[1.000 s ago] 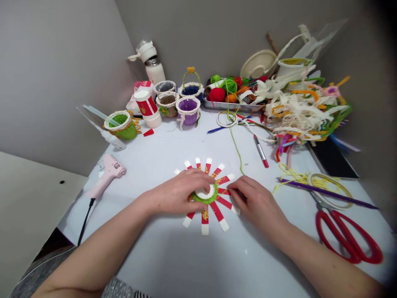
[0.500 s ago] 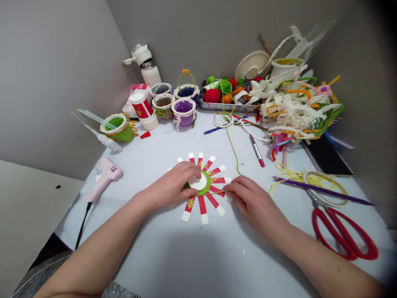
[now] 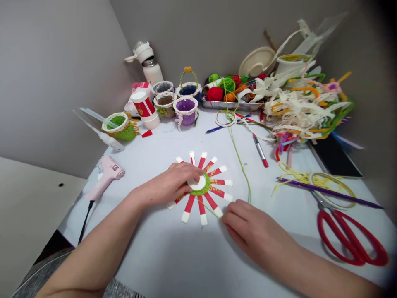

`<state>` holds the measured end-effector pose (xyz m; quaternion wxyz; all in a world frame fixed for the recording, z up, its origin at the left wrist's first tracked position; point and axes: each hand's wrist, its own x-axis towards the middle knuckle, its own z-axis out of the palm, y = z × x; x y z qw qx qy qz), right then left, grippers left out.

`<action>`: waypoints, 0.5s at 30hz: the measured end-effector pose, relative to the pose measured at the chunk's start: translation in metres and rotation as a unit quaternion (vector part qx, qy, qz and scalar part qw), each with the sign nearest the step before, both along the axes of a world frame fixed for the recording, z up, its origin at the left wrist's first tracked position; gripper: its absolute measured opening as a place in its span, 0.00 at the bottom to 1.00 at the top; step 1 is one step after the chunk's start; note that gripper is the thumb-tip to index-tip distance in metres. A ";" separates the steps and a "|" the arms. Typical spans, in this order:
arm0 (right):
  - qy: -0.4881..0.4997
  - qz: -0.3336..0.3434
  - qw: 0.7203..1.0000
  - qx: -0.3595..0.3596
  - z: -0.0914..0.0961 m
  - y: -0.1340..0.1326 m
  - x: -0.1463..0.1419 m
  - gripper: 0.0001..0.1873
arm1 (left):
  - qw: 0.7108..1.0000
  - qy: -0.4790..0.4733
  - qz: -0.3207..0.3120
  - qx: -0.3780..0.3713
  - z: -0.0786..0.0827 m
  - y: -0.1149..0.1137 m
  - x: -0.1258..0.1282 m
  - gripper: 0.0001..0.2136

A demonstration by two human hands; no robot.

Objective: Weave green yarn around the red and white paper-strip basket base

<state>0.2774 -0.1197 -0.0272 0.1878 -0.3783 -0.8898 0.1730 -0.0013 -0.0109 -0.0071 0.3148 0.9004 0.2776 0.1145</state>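
Note:
A paper cup cut into red and white strips lies splayed flat on the table like a sunburst. Green yarn is woven in a ring around its white round base. My left hand rests on the cup's left side, its fingers on the base and strips, covering some of them. Off the cup's lower right, my right hand pinches the green yarn. One length runs taut from the ring across the lower strips to these fingertips; the rest trails back toward the yarn balls.
A pink glue gun lies at left. Decorated cup baskets and a metal tray of yarn balls stand at the back. Lace trimmings are heaped at back right. Red-handled scissors and a marker lie at right.
My right hand has moved down and toward me, pulling the yarn from the right-hand strips to across the lower ones. My left hand stays on the cup.

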 end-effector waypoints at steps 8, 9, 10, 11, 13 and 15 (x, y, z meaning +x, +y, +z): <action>-0.045 0.007 0.999 0.024 -0.006 -0.007 0.001 0.13 | 1.000 -0.001 -0.006 0.000 0.002 0.000 -0.001 0.02; -0.049 -0.007 0.998 0.027 -0.007 -0.006 0.002 0.13 | 1.000 -0.003 -0.007 -0.004 0.003 0.000 -0.001 0.02; -0.054 -0.025 0.998 0.027 -0.007 -0.005 0.004 0.13 | 1.000 -0.005 -0.009 -0.008 0.003 0.000 0.000 0.02; -0.058 -0.044 0.997 0.026 -0.007 -0.003 0.006 0.13 | 1.000 -0.008 -0.012 -0.013 0.004 0.000 0.000 0.02; -0.058 -0.079 0.995 0.018 -0.008 0.002 0.009 0.12 | 1.000 -0.014 -0.016 -0.017 0.004 -0.001 0.001 0.03; -0.043 -0.105 0.994 0.007 -0.010 0.009 0.010 0.10 | 0.999 -0.025 -0.022 -0.015 0.003 -0.002 0.003 0.04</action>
